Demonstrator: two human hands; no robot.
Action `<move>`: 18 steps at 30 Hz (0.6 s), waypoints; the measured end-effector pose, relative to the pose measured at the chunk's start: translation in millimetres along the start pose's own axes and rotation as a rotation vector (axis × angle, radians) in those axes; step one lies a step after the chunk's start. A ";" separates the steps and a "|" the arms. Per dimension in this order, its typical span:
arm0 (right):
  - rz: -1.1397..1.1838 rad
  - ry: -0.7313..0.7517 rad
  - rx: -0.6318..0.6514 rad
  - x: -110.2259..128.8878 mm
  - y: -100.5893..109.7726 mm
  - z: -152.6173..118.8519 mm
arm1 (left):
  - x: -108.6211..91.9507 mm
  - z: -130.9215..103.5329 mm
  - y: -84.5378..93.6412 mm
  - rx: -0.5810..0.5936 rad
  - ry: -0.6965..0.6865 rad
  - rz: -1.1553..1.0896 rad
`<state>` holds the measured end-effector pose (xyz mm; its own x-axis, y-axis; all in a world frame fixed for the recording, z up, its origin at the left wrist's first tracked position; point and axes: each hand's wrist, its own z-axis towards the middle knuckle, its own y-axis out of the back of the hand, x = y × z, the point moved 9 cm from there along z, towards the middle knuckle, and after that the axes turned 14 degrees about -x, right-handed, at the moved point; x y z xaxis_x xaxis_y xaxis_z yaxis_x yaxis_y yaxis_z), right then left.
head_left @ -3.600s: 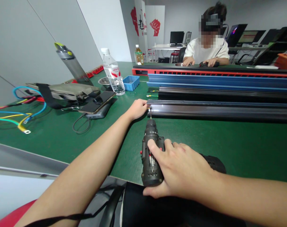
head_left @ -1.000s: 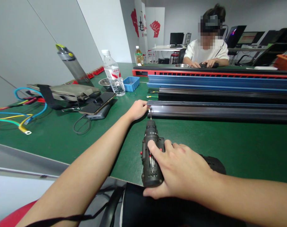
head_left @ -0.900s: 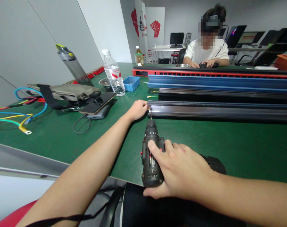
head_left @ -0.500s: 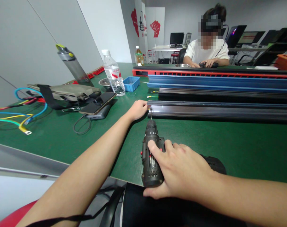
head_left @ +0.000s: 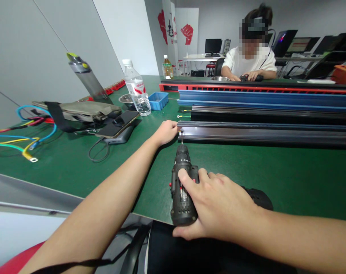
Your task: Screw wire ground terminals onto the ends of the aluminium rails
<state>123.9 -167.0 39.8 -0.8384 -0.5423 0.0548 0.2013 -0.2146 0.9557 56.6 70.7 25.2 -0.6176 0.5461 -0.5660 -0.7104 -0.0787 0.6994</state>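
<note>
A long dark metal profile lies across the green table. My left hand is closed at its left end; the fingertips are partly hidden, and what they pinch is too small to make out. Wrapped round a black power drill, my right hand lies over its body with the thumb on top. The drill's bit points away from me and its tip meets the profile's left end beside my left fingers.
Behind lie a black profile, a blue profile and a red-black rail. Leftward are a water bottle, blue tray, phone, bag and cables. A person sits opposite.
</note>
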 end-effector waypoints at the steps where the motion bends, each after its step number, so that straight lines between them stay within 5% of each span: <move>1: 0.000 -0.001 -0.001 -0.2 0.0 -0.2 | 0.0 0.1 0.0 -0.002 -0.002 0.002; 18: 0.000 -0.006 -0.003 -0.7 0.0 -0.6 | -0.4 -0.7 0.9 -0.001 0.001 -0.002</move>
<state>124.8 -167.1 39.6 -0.8413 -0.5376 0.0560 0.2025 -0.2175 0.9548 56.0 69.9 25.8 -0.6164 0.5451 -0.5683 -0.7123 -0.0783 0.6975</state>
